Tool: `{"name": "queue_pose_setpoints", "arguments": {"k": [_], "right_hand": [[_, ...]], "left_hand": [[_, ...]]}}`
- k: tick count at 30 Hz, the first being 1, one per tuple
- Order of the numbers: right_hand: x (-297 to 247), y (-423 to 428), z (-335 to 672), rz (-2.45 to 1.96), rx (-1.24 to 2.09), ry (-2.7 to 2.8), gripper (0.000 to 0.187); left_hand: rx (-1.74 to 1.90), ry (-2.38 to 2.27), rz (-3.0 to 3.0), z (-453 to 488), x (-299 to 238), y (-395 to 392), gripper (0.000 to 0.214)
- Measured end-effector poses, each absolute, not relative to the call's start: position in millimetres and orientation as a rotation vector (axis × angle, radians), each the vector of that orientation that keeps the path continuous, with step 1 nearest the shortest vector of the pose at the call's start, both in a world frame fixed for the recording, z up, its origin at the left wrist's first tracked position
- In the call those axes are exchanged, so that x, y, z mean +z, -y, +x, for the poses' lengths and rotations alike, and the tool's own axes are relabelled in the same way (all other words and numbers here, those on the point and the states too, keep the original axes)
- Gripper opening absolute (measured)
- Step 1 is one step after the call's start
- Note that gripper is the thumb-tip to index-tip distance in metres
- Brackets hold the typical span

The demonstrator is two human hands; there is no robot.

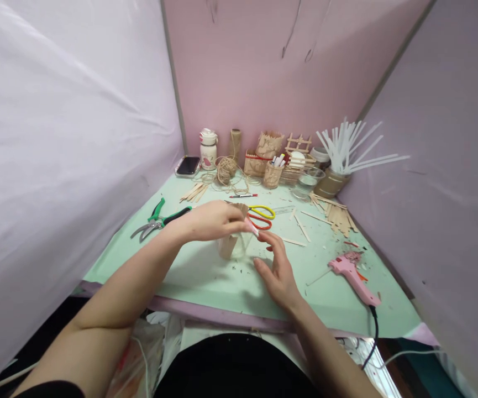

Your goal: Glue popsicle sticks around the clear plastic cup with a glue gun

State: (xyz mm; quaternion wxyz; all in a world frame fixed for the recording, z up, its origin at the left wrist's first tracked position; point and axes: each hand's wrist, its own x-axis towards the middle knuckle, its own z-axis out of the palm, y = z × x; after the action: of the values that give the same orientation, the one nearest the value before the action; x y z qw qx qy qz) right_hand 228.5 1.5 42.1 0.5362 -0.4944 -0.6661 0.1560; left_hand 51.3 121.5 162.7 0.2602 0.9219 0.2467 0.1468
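Observation:
A small clear cup (pixel 242 249) with brown wooden strips (pixel 227 247) on its side stands at the front middle of the table. My left hand (pixel 216 220) reaches over it from the left, its fingers closed around the top. The fingertips cover part of the rim. Just right of the cup is my right hand (pixel 278 273), thumb and fingers apart, holding nothing. Its forefinger comes close to my left fingertips; whether they touch I cannot tell. Behind the cup lie scissors with a yellow handle (pixel 263 212) and a red handle (pixel 260 222).
A pink glue gun (pixel 352 276) lies at right, its cord over the front edge. Green-handled pruning shears (pixel 156 224) rest at left. Wooden sticks (pixel 336 215), a jute twine ball (pixel 225 170), a bottle (pixel 208 149), a phone (pixel 189 165) and a pot of glue sticks (pixel 332 182) stand farther back.

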Motion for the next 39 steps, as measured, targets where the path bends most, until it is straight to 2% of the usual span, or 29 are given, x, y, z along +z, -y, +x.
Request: {"name": "queue_pose_setpoints", "arguments": {"k": [2, 3, 5, 7, 9, 11, 20, 25, 35, 39], "right_hand": [[48.2, -6.0, 229.9, -1.187, 0.343, 1.606, 0.046], [51.6, -8.6, 231.1, -1.191, 0.329, 1.624, 0.047], [58.6, -14.5, 234.2, -1.193, 0.302, 1.687, 0.049], [65.4, -21.0, 237.0, -1.199, 0.281, 1.794, 0.051], [71.5, -27.4, 238.2, -1.221, 0.253, 1.908, 0.051], [76.2, -33.0, 236.8, -1.245, 0.216, 1.997, 0.051], [75.2, -43.8, 221.8, -1.237, 0.022, 2.193, 0.037], [70.8, -46.5, 220.9, -1.239, -0.008, 2.204, 0.038], [65.0, -48.9, 223.7, -1.227, -0.024, 2.201, 0.043], [63.2, -50.0, 225.2, -1.213, -0.008, 2.197, 0.043]], "left_hand": [[0.696, -0.708, 2.411, 33.8, 157.2, -127.0, 0.034], [0.837, -0.747, 2.359, 23.8, 150.3, -130.9, 0.042], [0.899, -0.776, 2.28, 5.6, 129.7, -139.5, 0.083], [0.715, -0.782, 2.194, -4.6, 105.0, -146.1, 0.122], [0.543, -0.812, 2.145, -4.4, 83.6, -148.1, 0.136], [0.481, -0.779, 2.182, 3.7, 69.7, -145.6, 0.137], [0.422, -0.874, 2.324, 21.9, 60.0, -134.6, 0.113], [0.429, -0.884, 2.374, 22.4, 57.0, -138.3, 0.099], [0.406, -0.817, 2.447, 17.6, 46.4, -149.0, 0.112], [0.413, -0.818, 2.438, 16.1, 48.4, -149.5, 0.106]]}}
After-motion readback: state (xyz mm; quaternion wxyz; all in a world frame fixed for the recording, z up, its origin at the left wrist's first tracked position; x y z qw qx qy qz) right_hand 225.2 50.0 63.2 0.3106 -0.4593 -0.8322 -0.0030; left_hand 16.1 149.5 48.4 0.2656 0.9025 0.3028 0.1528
